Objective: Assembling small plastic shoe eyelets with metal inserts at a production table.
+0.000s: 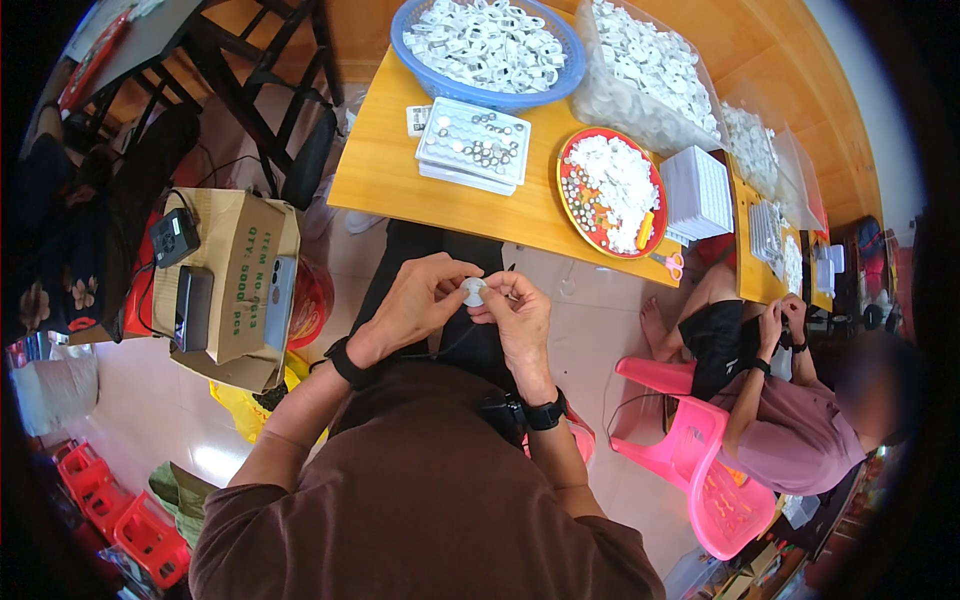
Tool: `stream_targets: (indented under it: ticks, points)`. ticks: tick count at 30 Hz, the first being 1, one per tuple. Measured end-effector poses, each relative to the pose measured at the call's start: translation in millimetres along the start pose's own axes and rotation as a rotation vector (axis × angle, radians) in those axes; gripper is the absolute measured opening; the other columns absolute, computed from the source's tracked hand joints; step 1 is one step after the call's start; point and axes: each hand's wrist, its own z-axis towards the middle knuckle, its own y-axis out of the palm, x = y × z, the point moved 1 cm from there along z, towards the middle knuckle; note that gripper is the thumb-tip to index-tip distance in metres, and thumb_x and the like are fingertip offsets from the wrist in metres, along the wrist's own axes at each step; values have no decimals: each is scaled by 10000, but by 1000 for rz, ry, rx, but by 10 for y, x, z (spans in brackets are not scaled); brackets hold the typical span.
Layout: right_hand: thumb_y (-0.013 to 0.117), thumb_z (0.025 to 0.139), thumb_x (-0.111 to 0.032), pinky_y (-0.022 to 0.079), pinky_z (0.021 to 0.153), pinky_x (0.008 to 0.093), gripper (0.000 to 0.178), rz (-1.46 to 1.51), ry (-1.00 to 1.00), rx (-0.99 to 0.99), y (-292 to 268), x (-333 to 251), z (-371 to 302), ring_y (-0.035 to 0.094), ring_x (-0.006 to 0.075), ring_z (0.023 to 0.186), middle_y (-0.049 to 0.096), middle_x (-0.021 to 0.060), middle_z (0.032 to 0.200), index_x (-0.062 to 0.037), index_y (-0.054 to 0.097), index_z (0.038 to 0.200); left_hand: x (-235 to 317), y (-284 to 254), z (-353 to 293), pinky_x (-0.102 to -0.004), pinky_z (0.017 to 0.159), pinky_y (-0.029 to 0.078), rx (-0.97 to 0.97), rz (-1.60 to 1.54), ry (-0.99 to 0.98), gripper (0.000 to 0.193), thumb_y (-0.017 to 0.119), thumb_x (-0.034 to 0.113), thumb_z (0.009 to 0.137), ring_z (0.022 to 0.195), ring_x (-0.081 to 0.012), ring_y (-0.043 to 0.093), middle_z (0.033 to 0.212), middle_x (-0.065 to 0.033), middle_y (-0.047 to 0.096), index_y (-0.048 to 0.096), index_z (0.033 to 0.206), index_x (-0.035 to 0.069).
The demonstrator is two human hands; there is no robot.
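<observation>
My left hand (412, 302) and my right hand (522, 322) meet above my lap, in front of the table edge. Between their fingertips is a small round white plastic piece (473, 291), pinched from both sides. Its finer details are too small to make out, and the fingers cover part of its rim. Beyond my hands, a stack of white trays (452, 128) lies on the table with small silver discs in the top one. To its right, a red and yellow round tray (566, 200) holds many small white parts and silver discs.
A blue basket (401, 48) and a clear bin (635, 112), full of white pieces, stand on the wooden table (375, 165). White trays (697, 190) and scissors (673, 265) lie right. A cardboard box (240, 300) stands left; a person (800, 420) sits on a pink chair (690, 440).
</observation>
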Motion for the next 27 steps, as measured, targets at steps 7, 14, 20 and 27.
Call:
stream_targets:
  ticks: [7, 14, 20, 27]
  points:
    - [597, 838, -16, 522, 530, 218, 91, -28, 72, -13, -53, 5, -11, 627, 120, 604, 647, 91, 749, 42, 614, 906, 42, -73, 108, -356, 583, 476, -191, 433, 307, 257, 590, 19, 725, 652, -310, 592, 742, -151, 581, 623, 979, 19]
    - [611, 829, -22, 527, 532, 224, 100, -23, 110, -29, -74, 103, -33, 627, 123, 603, 643, 87, 735, 51, 621, 897, -48, -23, 64, -403, 592, 475, -317, 641, 294, 181, 624, 64, 711, 698, -350, 587, 757, -154, 561, 542, 868, 27]
    - [613, 828, -29, 530, 539, 227, 107, -7, 127, -4, -79, 97, -60, 631, 134, 605, 644, 90, 743, 51, 622, 898, -26, -21, 45, -376, 554, 483, -316, 692, 479, 188, 618, 32, 676, 633, -311, 583, 706, -135, 529, 501, 821, 10]
    - [610, 830, -31, 532, 549, 229, 117, 24, 107, -2, -70, 53, -38, 638, 144, 620, 646, 97, 755, 54, 620, 909, -33, -74, 121, -388, 549, 469, -361, 682, 432, 236, 645, 88, 706, 667, -328, 587, 722, -132, 530, 494, 878, 32]
